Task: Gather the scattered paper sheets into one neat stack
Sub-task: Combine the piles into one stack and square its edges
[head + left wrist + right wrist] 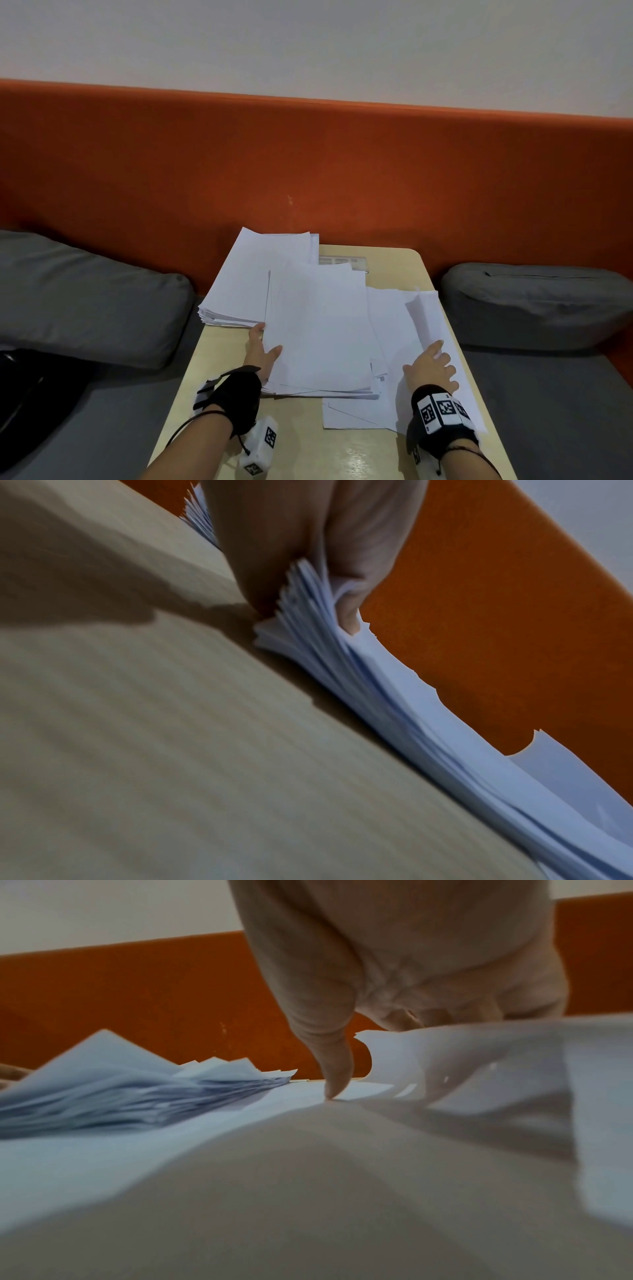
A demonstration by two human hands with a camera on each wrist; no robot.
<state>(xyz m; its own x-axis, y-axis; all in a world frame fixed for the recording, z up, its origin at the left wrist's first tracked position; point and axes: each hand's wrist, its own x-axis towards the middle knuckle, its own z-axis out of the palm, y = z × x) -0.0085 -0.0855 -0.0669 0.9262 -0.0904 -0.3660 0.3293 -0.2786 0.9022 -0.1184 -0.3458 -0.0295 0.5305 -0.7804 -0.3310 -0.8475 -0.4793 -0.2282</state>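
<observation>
A: We see a pale wooden table (308,445) set against an orange padded backrest (342,164), with a grey cushion (85,301) on each side. Where do the paper sheets lie?

B: We find them in three loose groups. A thick pile (253,274) sits at the table's far-left corner, its left edge overhanging the table. A middle bundle (318,329) overlaps that pile's near-right part. Further loose sheets (394,329) spread to the right, under the bundle's right edge and out to the table's right edge.

A: How does the left hand (262,349) stand?

B: We note it pinching the middle bundle at its left edge: the thumb lies on top, the fingers go beneath. In the left wrist view the gripped edges (308,610) fan out unevenly, lifted off the table (171,750).

A: And the right hand (433,366)?

B: We see it laid on the loose sheets with fingers spread. In the right wrist view the thumb tip (337,1085) presses onto paper, while a curled sheet (445,1053) rises just beside it, under the fingers.
</observation>
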